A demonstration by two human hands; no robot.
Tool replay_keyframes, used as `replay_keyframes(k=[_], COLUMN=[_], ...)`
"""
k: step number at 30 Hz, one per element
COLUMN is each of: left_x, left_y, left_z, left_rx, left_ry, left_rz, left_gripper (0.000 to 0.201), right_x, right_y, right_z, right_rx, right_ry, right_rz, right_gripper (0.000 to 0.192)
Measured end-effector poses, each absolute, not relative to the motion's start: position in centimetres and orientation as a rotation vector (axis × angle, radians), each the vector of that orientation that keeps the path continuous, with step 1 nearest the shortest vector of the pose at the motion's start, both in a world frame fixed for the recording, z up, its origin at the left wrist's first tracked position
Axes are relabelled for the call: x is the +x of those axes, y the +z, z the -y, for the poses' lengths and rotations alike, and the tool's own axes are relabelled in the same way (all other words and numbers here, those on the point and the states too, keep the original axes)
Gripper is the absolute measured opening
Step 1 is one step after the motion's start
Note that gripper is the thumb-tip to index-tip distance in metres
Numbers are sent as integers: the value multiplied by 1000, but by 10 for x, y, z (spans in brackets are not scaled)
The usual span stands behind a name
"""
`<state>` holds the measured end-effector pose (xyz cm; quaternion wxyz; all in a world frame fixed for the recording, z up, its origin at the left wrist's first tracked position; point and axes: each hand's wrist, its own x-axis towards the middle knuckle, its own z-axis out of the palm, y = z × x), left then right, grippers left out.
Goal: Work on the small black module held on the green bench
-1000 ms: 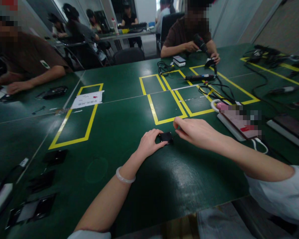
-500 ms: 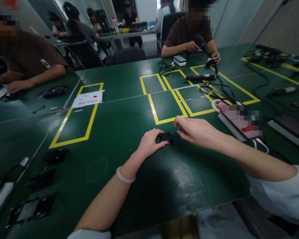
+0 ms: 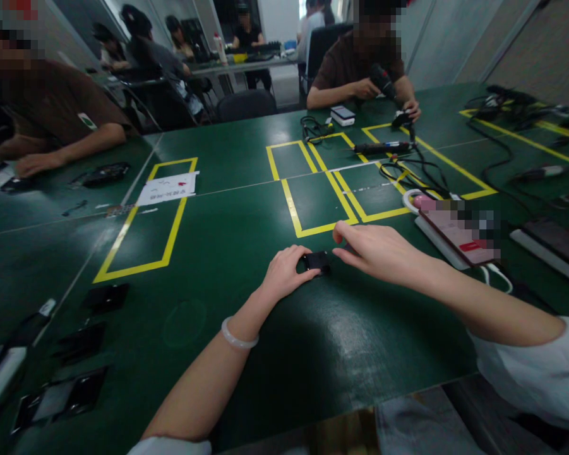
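Filling the near side, a green table (image 3: 265, 392) carries yellow tape outlines (image 3: 173, 235) farther off. The right hand (image 3: 374, 251) curls its fingers; whether it holds anything cannot be told. The left hand (image 3: 284, 270) grips a small black part (image 3: 318, 261), just left of the right fingertips.

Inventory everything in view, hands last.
table: 1, green, centre
yellow tape: several, yellow, tabletop
small black part: 1, black, centre
dark pieces: 3, black, near left
paper: 1, white, left outline
phone: 1, pink, atop white block, right
cables: several, mostly black, right
slim tool: 1, black, near cables
handheld tool: 1, dark, far side
co-workers: 2, brown tops, across table
chairs: several, black, background
other people: several, mixed clothes, background
bracelet: 1, pale, left wrist
left hand: 1, bare, gripping part
right hand: 1, bare, beside part
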<state>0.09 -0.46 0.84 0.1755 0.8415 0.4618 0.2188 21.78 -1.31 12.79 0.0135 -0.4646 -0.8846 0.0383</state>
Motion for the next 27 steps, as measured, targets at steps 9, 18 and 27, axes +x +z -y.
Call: replay_keyframes(k=[9,18,27], left_x=[1,1,1], left_y=[9,9,10], left_z=[4,6,5], left_rx=[2376,2375,2367], left_ry=[613,608,605], left_rz=[-1309,-1312,-1302], left_gripper=[34,33,33], right_x=[216,213,217], right_y=[130,129,125], right_z=[12,13,12], right_rx=[-1540,-1559,-1353], right_ry=[38,-6,158], right_rz=[2845,2782,2739], right_gripper=[21,32,15])
